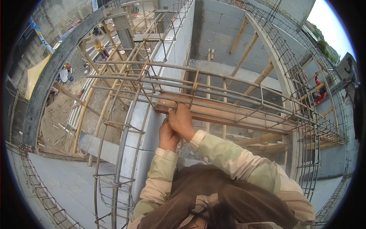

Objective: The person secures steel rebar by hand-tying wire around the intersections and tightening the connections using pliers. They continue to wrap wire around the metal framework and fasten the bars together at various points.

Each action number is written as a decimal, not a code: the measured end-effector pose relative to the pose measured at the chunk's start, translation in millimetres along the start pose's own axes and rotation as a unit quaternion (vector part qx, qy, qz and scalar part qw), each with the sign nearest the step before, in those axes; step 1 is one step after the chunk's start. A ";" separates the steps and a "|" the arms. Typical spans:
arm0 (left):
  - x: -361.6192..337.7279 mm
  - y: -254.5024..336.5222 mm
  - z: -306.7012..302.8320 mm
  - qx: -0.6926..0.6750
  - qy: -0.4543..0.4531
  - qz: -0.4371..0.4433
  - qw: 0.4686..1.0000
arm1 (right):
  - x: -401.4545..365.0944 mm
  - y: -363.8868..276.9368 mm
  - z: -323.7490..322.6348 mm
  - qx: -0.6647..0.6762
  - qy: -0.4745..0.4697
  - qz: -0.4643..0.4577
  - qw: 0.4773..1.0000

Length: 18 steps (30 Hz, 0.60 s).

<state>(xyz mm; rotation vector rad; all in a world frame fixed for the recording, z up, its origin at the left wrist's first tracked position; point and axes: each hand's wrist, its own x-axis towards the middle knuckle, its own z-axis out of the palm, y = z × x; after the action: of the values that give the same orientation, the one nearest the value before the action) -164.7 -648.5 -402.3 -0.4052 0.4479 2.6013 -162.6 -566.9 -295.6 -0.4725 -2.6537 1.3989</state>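
Note:
My left hand [167, 135] and my right hand [182, 120] are close together at the near edge of a reddish-brown board [221, 110], by its left end. The fingers of both are curled; what they hold, if anything, is hidden between them. Just above my hands, a cage of steel bars [225, 91] runs from left to right over the board. Beside my left hand stands a light grey block wall [146, 131], with another bar cage [116, 164] along it.
Bamboo poles [244, 57] prop the structure beyond the board. A long rebar cage [293, 76] curves down the right. Two people stand at the far right, one in red [319, 93]. Below left, a person in yellow [100, 47] is on the ground.

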 end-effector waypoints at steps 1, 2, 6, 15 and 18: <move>-1.0 0.4 0.4 -0.004 -0.003 0.000 1.000 | -1.9 7.0 3.4 0.002 0.004 0.005 1.000; -2.7 -0.6 1.0 -0.001 -0.004 -0.005 1.000 | -6.3 14.2 6.4 0.019 0.078 -0.111 0.991; -17.0 -12.0 15.5 0.055 0.052 0.090 0.993 | -15.7 26.5 1.7 0.043 0.166 -0.289 0.942; -26.6 -28.5 40.7 0.238 0.151 0.292 0.914 | -1.8 42.3 2.8 -0.096 0.241 -0.326 0.909; -26.3 -11.9 47.6 0.366 0.162 0.323 0.858 | -1.5 42.9 0.7 -0.087 0.248 -0.341 0.902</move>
<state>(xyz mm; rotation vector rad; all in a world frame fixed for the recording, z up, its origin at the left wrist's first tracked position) -146.2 -630.9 -352.9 -0.4680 1.8918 2.6594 -151.7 -545.2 -331.0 0.0978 -2.1872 0.7131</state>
